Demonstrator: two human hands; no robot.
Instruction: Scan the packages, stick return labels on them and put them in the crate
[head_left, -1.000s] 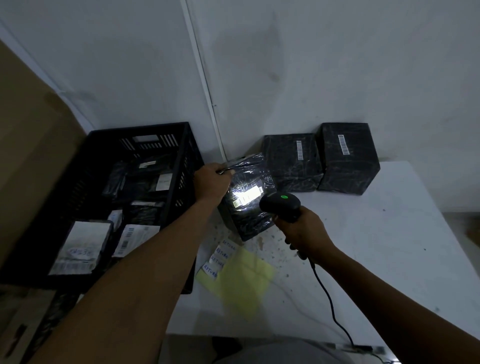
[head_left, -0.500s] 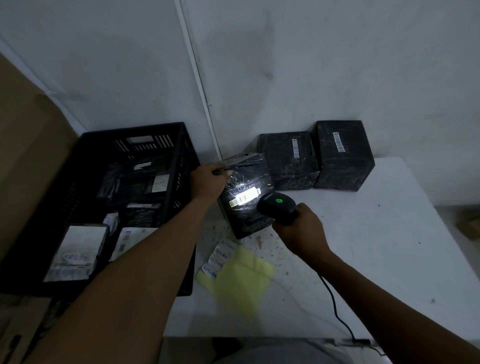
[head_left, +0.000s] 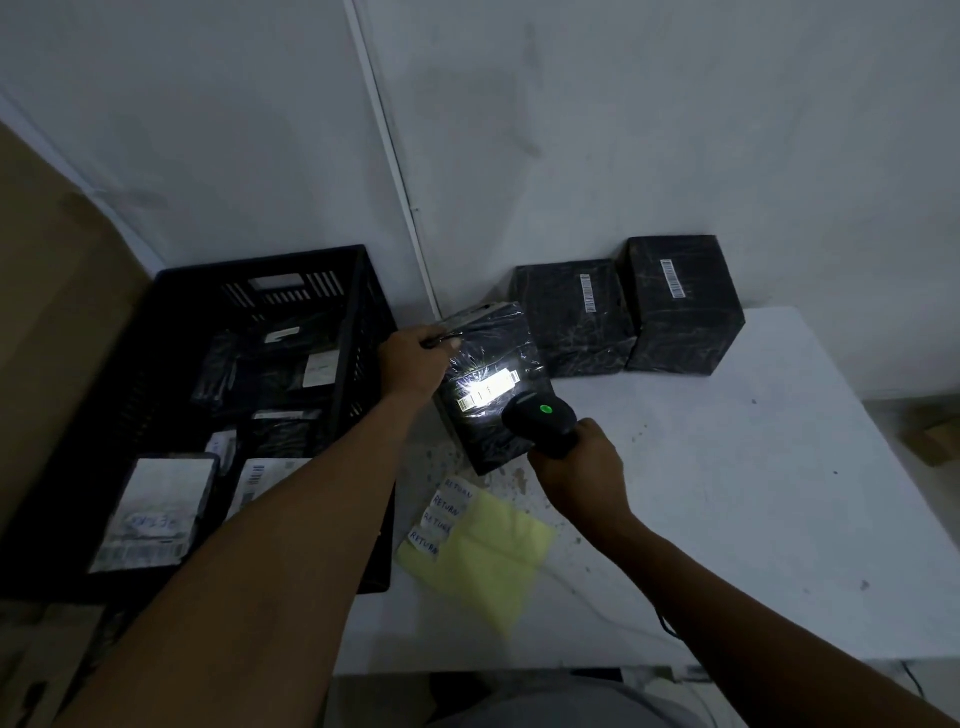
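1. The left hand (head_left: 413, 364) is gripping the top left corner of a black wrapped package (head_left: 493, 384), fingers curled over its edge, and is holding it tilted on the table (head_left: 753, 493).
2. The right hand (head_left: 582, 470) is wrapping round the handle of a black barcode scanner (head_left: 540, 418), with the scanner head just in front of the package face.
3. A green indicator is glowing on top of the scanner, and a bright patch of light is falling across the white barcode label (head_left: 485, 389) on the package.
4. The held package is standing just to the right of the black crate (head_left: 358, 291), its lower end resting on the table.
5. A yellow sheet (head_left: 488, 556) is lying on the table below the package, with a strip of white return labels (head_left: 441, 514), handwritten "RETURN", along its left edge.
6. Two further black packages (head_left: 576, 317) are standing against the wall behind the held one, side by side and touching, each carrying a narrow barcode strip.
7. The crate is sitting at the left of the table and is holding several dark packages with white labels.
8. A cable (head_left: 667, 623) is trailing over the table near the right forearm.
9. A brown cardboard surface (head_left: 52, 312) is showing at the far left.
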